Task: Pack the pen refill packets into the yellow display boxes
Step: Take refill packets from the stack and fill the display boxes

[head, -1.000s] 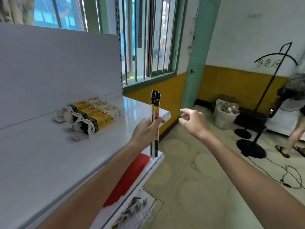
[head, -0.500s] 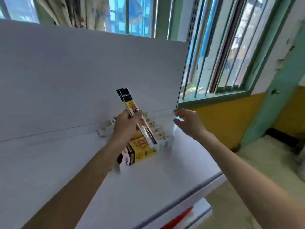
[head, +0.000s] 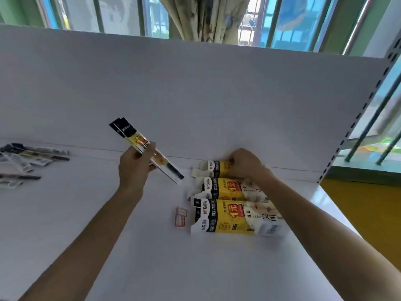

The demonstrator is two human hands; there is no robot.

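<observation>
Head view: left hand (head: pixel 134 168) grip clamped on pen refill packets (head: pixel 147 148), long axis slanting down-right. Right hand (head: pixel 245 162) curls round rear yellow display box (head: pixel 219 168) near shelf (head: pixel 152 246) back edge. Box mouth faces left, just right of packets' lower tip.

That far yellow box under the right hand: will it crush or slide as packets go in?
Probably light and easily dented: the far yellow box looks like thin card with loose open flaps. Lying flat on its side, it should not roll, but may slide on the smooth white shelf unless the right hand gripping it holds firm.
</observation>
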